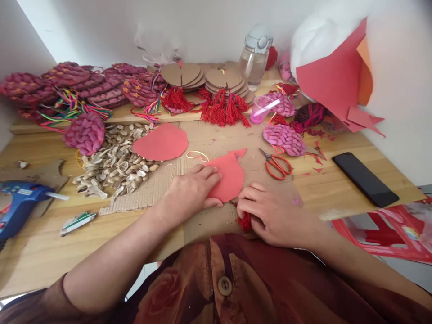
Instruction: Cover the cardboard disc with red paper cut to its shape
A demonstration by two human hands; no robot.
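Observation:
My left hand (pixel 192 191) lies with fingers flat on a red paper cutout (pixel 228 180) and presses it onto the brown cardboard sheet (pixel 162 182). My right hand (pixel 270 211) is closed beside the cutout's lower edge, its fingers pinched on a red tassel (pixel 245 221) whose tuft shows under them. A thin yellow loop of cord (pixel 197 155) lies just beyond the cutout. A second red paper shape (pixel 161 142) rests farther back on the cardboard.
Red-handled scissors (pixel 277 164) lie right of the cutout, a black phone (pixel 364 178) farther right. A pile of pale shells (pixel 116 162) and a blue glue gun (pixel 20 204) are at left. Pink woven ornaments (pixel 84 132), red tassels (pixel 222 108), cardboard discs (pixel 182 74) and a water bottle (pixel 254 58) fill the back.

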